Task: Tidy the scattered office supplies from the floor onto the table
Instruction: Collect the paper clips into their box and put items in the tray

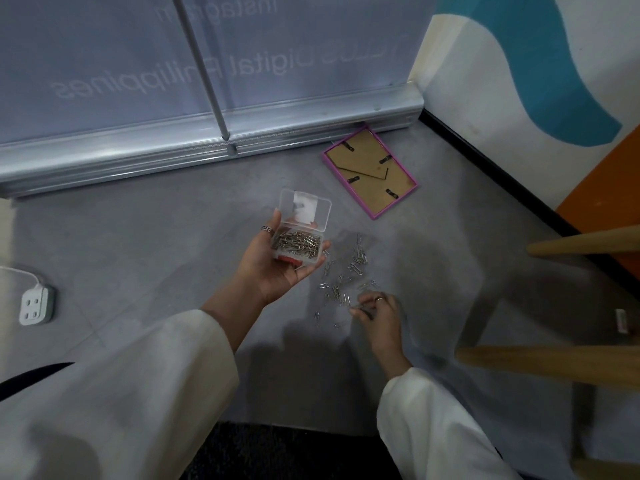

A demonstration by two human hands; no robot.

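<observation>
At the far left of the floor (145,244) you had one white power strip (34,304) with its cord, near the left edge of view and well apart from everything else. A wide bare stretch of grey floor lay between it and your hands, closed off at the back by the metal base rail (207,133) of the glass partition.

Your left hand (277,261) was raised palm up, its fingers (275,221) partly curled around one clear plastic box (300,237). The lid stood open, tipped away from you, and the box held a heap of paper clips, too many to count.

Just right of that hand and below it, loose paper clips (346,275) lay scattered on the floor in one patch, a few dozen at a guess; they were too small and tangled for an exact count.

Your right hand (377,311) was down at the near edge of that patch, fingers curled tight and pinching what looked like a few clips against the thumb.

Beyond the clips, one purple picture frame (370,171) lay face down, one corner near the base rail.

At the right, two wooden furniture legs (554,365) crossed the floor, narrowing the room on that side; a black skirting ran along the painted wall (502,98).
</observation>
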